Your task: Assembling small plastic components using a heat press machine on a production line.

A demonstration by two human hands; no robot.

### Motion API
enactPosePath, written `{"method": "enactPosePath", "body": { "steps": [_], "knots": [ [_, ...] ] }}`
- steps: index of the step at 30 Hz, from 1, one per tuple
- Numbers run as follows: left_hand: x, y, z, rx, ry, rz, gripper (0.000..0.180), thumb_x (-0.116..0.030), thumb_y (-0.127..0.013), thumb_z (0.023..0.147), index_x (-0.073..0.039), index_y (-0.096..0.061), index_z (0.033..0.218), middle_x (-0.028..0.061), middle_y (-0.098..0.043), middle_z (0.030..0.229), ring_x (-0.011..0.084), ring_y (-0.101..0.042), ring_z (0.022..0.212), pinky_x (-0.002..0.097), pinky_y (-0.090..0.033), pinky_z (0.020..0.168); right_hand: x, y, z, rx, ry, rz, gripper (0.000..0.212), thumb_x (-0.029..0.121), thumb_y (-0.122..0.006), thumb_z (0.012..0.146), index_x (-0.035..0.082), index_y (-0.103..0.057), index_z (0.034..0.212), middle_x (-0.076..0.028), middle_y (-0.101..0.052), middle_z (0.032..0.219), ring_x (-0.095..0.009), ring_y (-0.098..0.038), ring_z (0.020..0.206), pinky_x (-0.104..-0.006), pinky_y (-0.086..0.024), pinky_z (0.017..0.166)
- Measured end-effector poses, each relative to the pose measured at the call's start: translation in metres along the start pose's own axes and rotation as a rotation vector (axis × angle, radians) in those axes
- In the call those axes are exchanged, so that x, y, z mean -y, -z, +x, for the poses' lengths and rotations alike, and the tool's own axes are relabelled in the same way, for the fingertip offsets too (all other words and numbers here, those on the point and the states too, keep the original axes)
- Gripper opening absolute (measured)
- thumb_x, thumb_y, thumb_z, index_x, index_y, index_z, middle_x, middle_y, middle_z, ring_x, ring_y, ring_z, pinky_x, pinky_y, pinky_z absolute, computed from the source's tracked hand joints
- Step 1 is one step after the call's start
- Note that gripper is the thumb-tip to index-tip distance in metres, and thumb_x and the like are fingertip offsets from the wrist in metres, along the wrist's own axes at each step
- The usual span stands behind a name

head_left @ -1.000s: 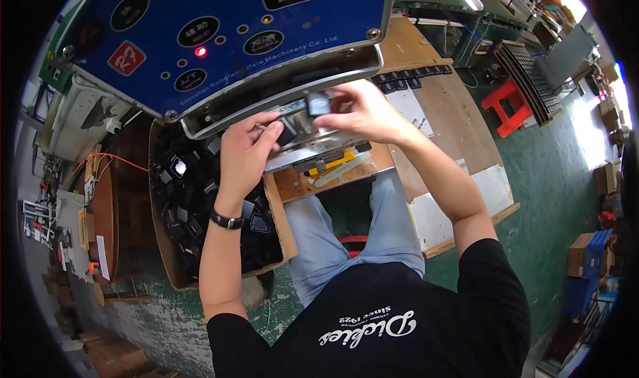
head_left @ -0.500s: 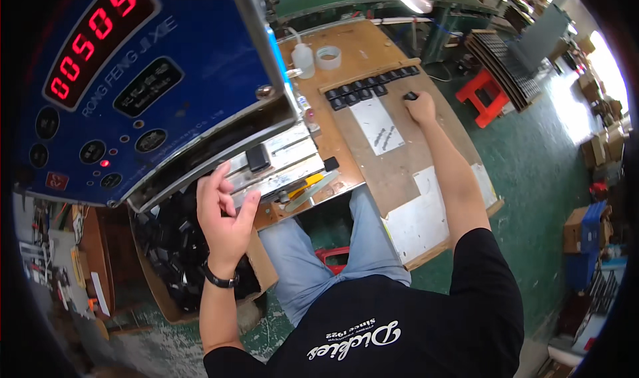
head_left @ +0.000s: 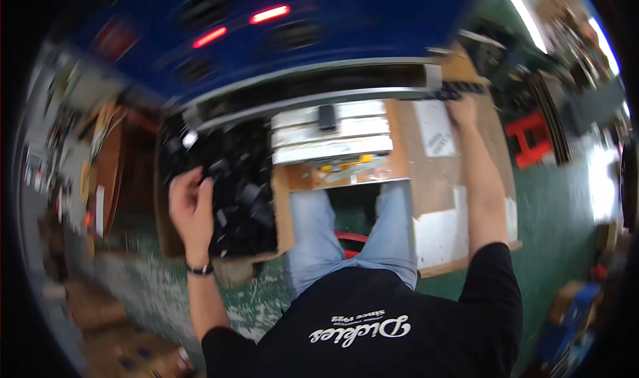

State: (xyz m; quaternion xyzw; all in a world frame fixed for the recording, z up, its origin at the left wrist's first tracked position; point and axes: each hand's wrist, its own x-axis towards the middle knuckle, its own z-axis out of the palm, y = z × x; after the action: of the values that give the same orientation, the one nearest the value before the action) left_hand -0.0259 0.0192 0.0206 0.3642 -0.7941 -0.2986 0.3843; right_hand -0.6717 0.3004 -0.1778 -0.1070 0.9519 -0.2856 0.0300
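Note:
My left hand [head_left: 190, 208] is over the near left side of a cardboard box [head_left: 283, 228] heaped with small black plastic parts [head_left: 236, 198]. Its thumb and fingers are apart, and I see nothing between them, though motion blurs it. On the right, my right hand [head_left: 464, 112] reaches to a row of black parts [head_left: 459, 90] at the far end of the board. Blur hides its fingers, so I cannot make out whether a part is in them. One black part [head_left: 327, 117] sits on the slotted metal bed [head_left: 289, 138] of the machine, apart from both hands.
The machine's blue control panel [head_left: 359, 25] with red lights overhangs the far side. A brown board [head_left: 432, 178] with white sheets [head_left: 434, 128] covers the right of the table. A yellow-handled tool [head_left: 356, 163] lies under the bed's near edge. A red stool [head_left: 530, 138] stands at the right.
The view has swung left. My left hand has moved from beside the metal bed to over the box. My right hand, which held a black part, has moved up to the row.

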Motion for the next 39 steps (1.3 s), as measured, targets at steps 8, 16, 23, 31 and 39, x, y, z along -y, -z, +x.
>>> {"method": "enactPosePath", "body": {
  "steps": [8,16,23,31,39],
  "knots": [
    [0.032,0.002,0.064,-0.008,-0.054,0.214,0.021,-0.005,-0.073,0.094,0.0,-0.077,0.114,0.0075,-0.072,0.099,0.0206,-0.064,0.079,0.0291,-0.053,0.074,0.003,0.012,-0.01,0.098,0.11,0.095,0.045,0.018,-0.07,0.09,-0.002,-0.069,0.129,-0.016,-0.073,0.104,-0.028,-0.068,0.091,-0.0348,-0.054,0.08],
    [0.048,-0.054,0.113,0.202,-0.311,0.371,0.026,-0.01,-0.077,0.086,-0.002,-0.077,0.111,0.0107,-0.07,0.106,0.0307,-0.067,0.09,0.0377,-0.056,0.081,0.059,0.074,-0.108,0.229,0.287,0.541,0.052,0.008,-0.071,0.093,-0.002,-0.06,0.143,-0.006,-0.067,0.097,-0.015,-0.06,0.081,-0.0244,-0.048,0.07],
    [0.037,-0.046,0.107,0.207,-0.396,0.55,0.034,-0.016,-0.08,0.084,-0.003,-0.075,0.115,0.0128,-0.067,0.105,0.0355,-0.066,0.091,0.0417,-0.056,0.083,0.175,0.133,-0.213,0.391,0.731,0.665,0.049,0.006,-0.071,0.096,0.002,-0.063,0.144,-0.002,-0.065,0.097,-0.01,-0.057,0.08,-0.0218,-0.047,0.072],
    [-0.031,-0.021,0.063,0.273,-0.083,0.146,0.038,-0.024,-0.084,0.091,-0.001,-0.076,0.119,0.0075,-0.066,0.091,0.0207,-0.058,0.072,0.0307,-0.051,0.069,0.268,0.115,-0.263,0.503,0.88,0.288,0.053,0.025,-0.083,0.092,0.001,-0.069,0.137,-0.013,-0.066,0.113,-0.017,-0.061,0.089,-0.0288,-0.053,0.077],
    [-0.1,-0.115,0.055,0.287,-0.489,0.1,0.045,-0.038,-0.085,0.093,-0.003,-0.076,0.12,0.0059,-0.07,0.091,0.0192,-0.061,0.07,0.0296,-0.05,0.065,0.245,0.129,-0.241,0.56,0.768,0.436,0.052,0.025,-0.085,0.091,-0.001,-0.07,0.133,-0.012,-0.065,0.108,-0.018,-0.064,0.089,-0.0285,-0.054,0.078]
  ]
}}
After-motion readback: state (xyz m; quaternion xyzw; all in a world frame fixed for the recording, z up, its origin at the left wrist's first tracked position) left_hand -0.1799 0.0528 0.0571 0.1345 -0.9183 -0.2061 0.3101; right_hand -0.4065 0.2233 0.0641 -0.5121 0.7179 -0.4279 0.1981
